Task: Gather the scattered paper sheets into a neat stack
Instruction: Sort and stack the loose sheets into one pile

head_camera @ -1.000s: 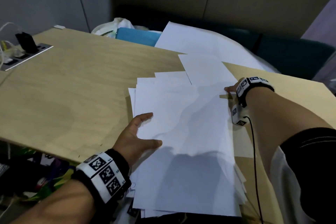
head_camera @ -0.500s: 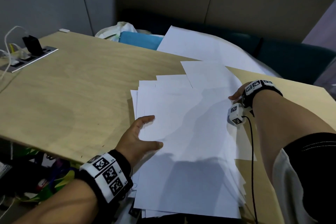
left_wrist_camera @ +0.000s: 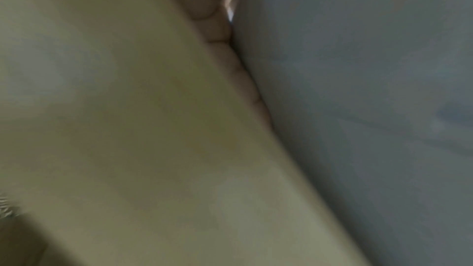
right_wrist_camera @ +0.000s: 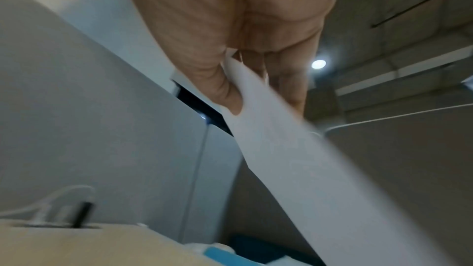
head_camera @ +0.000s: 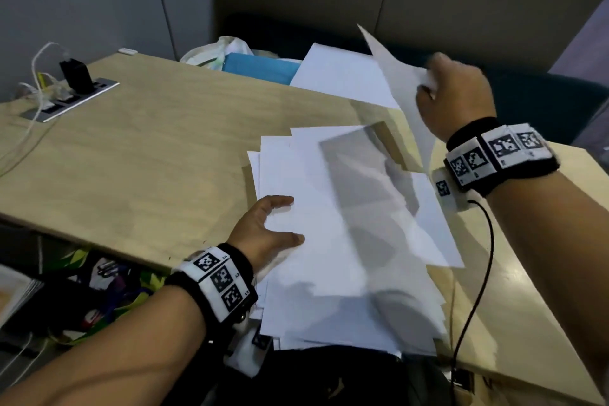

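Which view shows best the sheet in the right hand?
The head view: the lifted sheet shows almost whole, in the right hand. The right wrist view shows only its pinched edge; the left wrist view shows nothing of it.

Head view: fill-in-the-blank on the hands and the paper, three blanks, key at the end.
The right hand has a pinch grip on a sheet held up in the ____.
The left hand rests on the ____ edge of the pile.
The charger in the power strip is ____ in colour.
Missing: air; left; black.
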